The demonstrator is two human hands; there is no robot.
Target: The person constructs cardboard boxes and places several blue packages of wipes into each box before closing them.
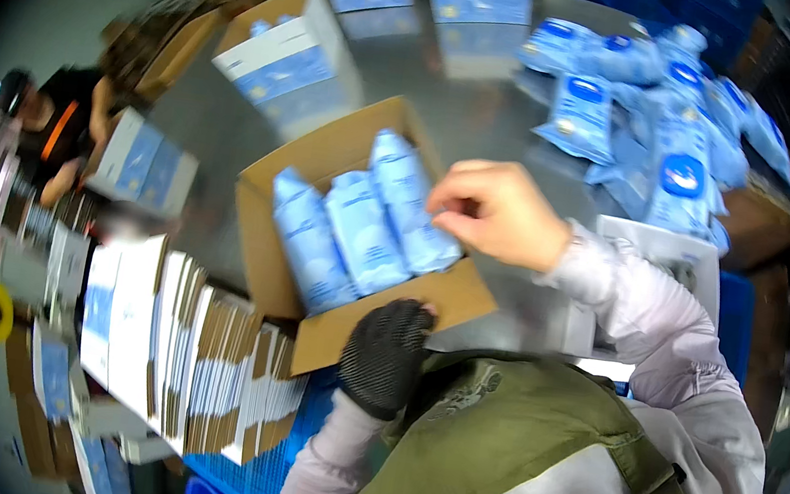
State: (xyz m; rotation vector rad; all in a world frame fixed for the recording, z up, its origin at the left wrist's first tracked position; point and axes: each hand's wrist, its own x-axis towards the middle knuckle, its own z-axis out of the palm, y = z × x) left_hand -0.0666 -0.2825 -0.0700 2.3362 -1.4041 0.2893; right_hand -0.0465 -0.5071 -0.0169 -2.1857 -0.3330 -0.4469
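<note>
An open cardboard box (278, 256) stands on the table before me, its flaps spread. Inside, three light-blue soft wipe packs (367, 233) lie side by side. My left hand (385, 357), in a dark knitted glove, is closed around the near flap of the box. My bare right hand (501, 211) hovers at the box's right side, beside the rightmost pack (412, 199). Its fingers are curled with the thumb close to them; whether anything is between them I cannot make out.
Wipe packs with blue lids (678, 171) are heaped at the right on the metal table (476, 102). Flattened cartons (216, 373) stand stacked at left. White-and-blue boxes (284, 70) line the far side. Another person (64, 125) works at far left. A white bin (663, 244) is near my right arm.
</note>
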